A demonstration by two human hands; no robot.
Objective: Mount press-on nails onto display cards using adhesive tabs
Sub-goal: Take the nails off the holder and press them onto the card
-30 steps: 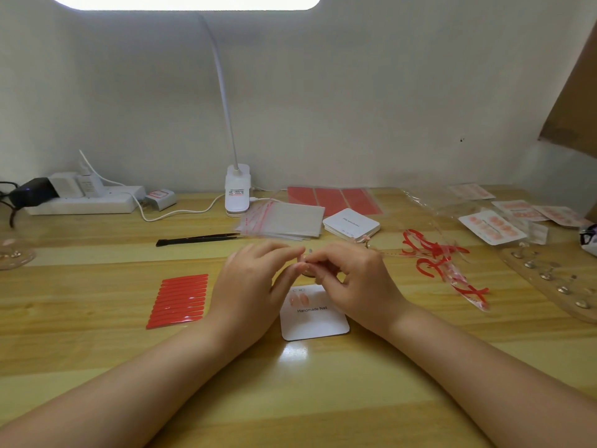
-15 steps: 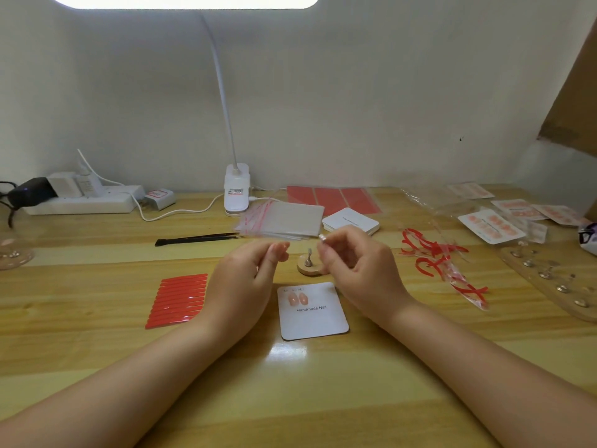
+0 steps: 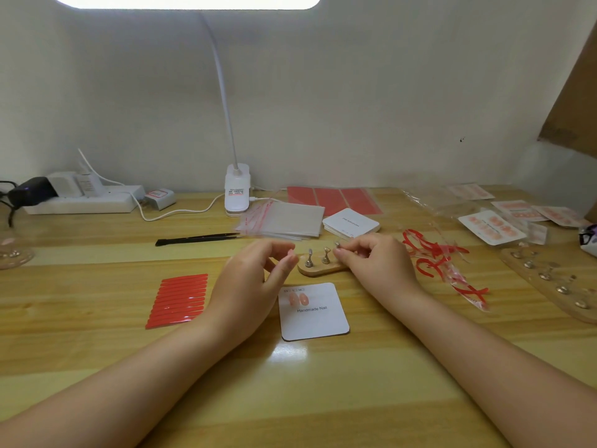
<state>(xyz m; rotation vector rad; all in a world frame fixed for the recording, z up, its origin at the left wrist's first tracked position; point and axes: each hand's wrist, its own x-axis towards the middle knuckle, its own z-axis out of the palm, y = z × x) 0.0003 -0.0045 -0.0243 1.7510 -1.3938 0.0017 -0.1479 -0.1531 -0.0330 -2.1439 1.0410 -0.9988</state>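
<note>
Left hand: our left hand pinches a pink press-on nail between thumb and forefinger.
Right hand: our right hand pinches a small metal nail stand at its fingertips.
Wooden base: the wooden base sits between our hands, bearing two stands.
Display card: the display card lies at 6 o'clock of the base, with two nails mounted.
Adhesive tabs: the red adhesive tabs lie at 9 o'clock of the card.
</note>
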